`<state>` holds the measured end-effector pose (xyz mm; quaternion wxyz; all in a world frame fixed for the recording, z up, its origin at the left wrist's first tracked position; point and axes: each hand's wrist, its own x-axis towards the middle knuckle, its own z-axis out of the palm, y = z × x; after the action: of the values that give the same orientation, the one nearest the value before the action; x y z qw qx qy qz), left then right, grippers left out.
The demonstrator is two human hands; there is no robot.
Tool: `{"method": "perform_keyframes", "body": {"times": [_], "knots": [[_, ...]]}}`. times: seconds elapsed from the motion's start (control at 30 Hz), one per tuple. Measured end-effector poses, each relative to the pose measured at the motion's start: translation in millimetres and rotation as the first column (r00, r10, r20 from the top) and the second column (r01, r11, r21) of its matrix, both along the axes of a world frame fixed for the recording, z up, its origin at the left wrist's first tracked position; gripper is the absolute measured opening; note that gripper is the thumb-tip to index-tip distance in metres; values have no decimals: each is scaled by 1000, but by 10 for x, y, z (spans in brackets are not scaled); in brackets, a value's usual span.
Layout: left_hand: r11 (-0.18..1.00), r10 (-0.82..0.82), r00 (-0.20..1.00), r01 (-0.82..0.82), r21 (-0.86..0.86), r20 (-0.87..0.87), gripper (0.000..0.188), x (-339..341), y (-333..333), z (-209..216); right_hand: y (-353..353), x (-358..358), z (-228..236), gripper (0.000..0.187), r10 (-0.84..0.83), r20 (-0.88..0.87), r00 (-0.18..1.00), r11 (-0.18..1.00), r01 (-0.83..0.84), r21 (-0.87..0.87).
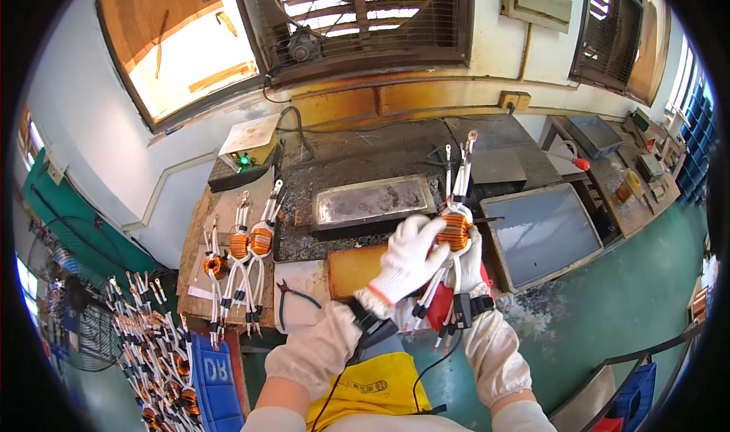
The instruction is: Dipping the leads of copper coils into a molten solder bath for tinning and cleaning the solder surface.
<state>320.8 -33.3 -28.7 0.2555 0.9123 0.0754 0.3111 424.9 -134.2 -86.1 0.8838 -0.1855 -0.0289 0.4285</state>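
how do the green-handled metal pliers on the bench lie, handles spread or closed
Spread. The green-handled metal pliers lie with their two handles well apart, forming a V; the jaws are too small to judge.

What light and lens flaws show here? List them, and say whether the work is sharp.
Head view: glare burns much of the upper-left window white; head view: fisheye distortion bows the workbench edges, and corners go black; head view: the copper coil at the left hand and right hand looks fairly sharp, the caged fan at far left softer.
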Motion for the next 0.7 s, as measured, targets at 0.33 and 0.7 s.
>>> {"method": "perform_keyframes", "body": {"times": [0.33, 0.7], "knots": [[956, 175, 976, -200, 215, 132, 47, 928, 156, 119, -24, 76, -177, 54, 196, -153, 968, 972, -171, 164], [914, 194, 968, -237, 329, 158, 29, 1015, 177, 37, -21, 49, -149, 53, 207, -166, 964, 967, -176, 183]]}}
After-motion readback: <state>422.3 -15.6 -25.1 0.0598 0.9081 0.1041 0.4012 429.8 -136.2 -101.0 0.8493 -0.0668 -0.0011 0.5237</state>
